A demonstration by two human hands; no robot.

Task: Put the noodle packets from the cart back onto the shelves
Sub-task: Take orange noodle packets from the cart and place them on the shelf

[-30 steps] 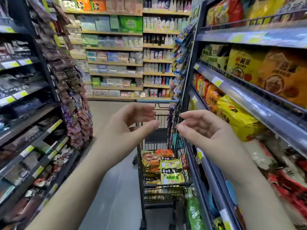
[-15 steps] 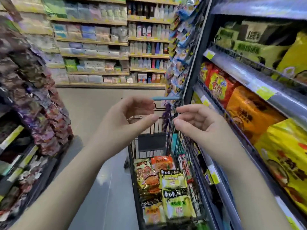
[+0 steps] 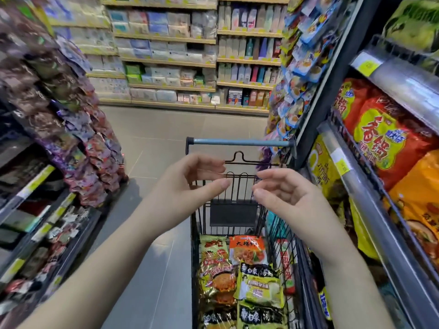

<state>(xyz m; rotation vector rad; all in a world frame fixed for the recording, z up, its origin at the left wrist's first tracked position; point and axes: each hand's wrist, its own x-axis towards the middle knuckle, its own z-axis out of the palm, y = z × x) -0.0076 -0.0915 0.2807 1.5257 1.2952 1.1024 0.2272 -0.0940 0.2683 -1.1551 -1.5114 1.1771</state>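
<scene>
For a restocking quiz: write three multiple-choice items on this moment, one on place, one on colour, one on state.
1. Where do the noodle packets lie?
A. In the cart
B. On the floor
C. In a hand

2. What colour is the cart handle?
A. Red
B. Blue
C. Yellow

3. What do the left hand and right hand hold?
A. One packet each
B. The handle
C. Nothing

Key: 1 A, packets fill the cart basket; 2 B, the bar is plainly blue; 3 C, both hands hover open and empty above the basket.
</scene>
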